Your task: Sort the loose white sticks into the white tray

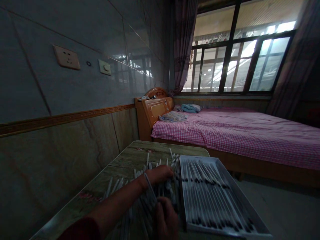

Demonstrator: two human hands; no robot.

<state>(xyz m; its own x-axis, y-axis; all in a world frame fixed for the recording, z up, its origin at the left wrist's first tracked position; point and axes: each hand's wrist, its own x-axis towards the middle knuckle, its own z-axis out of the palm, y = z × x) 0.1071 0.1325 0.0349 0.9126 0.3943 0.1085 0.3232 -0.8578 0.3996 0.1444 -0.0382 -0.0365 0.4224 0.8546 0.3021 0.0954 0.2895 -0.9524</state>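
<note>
The table (122, 161) spans the lower middle of the frame, loose sticks (142, 213) spread over its centre. To their right, at lower right, lies the tray (237, 193), two rows of sticks (207, 203) inside. My left hand (160, 173) is over the loose sticks, my right hand (166, 216) nearer the bottom edge. Behind the table, the bed (240, 133) reaches the right edge.

Glossy tile wall (87, 26), varnished wood headboard (157, 108), matt cloth bedspread (237, 133), smooth plastic-looking tray (242, 196), wood-grain tabletop (127, 160).
</note>
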